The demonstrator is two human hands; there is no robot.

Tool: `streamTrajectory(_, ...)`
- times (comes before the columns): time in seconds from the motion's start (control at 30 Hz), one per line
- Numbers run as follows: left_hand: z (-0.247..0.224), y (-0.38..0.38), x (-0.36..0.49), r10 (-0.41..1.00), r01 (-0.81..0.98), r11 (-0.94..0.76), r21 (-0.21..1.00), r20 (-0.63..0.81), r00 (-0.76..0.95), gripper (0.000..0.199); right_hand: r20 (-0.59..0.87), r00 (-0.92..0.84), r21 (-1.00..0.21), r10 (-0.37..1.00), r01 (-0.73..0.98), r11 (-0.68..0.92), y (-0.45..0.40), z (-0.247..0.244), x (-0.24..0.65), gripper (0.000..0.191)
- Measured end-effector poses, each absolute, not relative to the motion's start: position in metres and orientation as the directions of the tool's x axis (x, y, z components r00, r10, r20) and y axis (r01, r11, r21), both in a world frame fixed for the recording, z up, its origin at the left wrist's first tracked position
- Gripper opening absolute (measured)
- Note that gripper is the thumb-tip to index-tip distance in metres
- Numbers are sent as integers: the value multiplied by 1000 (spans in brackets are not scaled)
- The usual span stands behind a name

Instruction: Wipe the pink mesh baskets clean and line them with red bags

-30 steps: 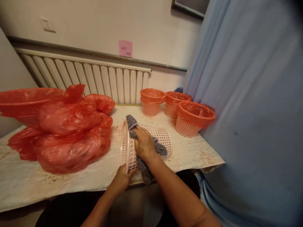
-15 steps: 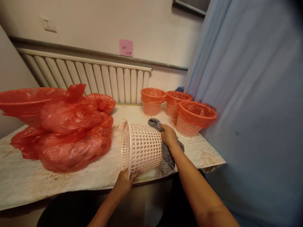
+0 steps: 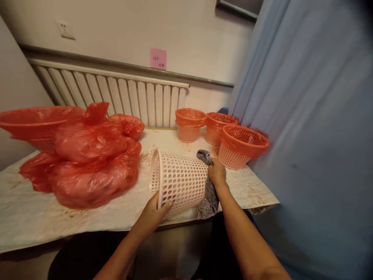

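Observation:
A pale pink perforated plastic wastebasket (image 3: 183, 181) lies tipped on its side, its open mouth facing left. My left hand (image 3: 154, 212) grips the near side of its rim, thumb on the outer wall and the other fingers out of sight behind the rim. At the base end, my right hand (image 3: 217, 173) is closed on a grey cloth (image 3: 209, 198) and presses it against the bottom of the basket. Part of the cloth hangs down toward the table's front edge.
Red plastic bags (image 3: 96, 167), filled and knotted, are piled at left beside a red-lined basket (image 3: 37, 120). Three more lined baskets (image 3: 234, 153) stand at the back right. A white-covered table (image 3: 116, 221) holds everything, between a radiator (image 3: 116, 93) and a blue curtain (image 3: 305, 116).
My left hand has shifted up along the rim. My right hand and the cloth have moved slightly right and down at the basket's base, and the basket has turned a little.

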State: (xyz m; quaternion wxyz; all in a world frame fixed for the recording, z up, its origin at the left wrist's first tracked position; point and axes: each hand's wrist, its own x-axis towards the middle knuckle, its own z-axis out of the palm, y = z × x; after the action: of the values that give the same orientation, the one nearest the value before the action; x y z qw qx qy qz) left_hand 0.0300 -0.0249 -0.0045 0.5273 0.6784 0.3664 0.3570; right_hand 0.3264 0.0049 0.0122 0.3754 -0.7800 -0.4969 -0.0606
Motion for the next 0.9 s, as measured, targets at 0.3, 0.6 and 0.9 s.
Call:
streamTrajectory(0.3,0,-13,33,871,69,-86,994,42,489,47,717,209,-459,665,859,225,-36,6,222,54)
streamTrajectory(0.6,-7,-21,35,879,161,-227,961,131,458,28,745,44,-373,665,855,362,-49,24,142,57)
streamTrajectory(0.9,-24,-26,31,888,214,-187,959,72,455,47,689,16,-372,724,866,335,1,34,219,47)
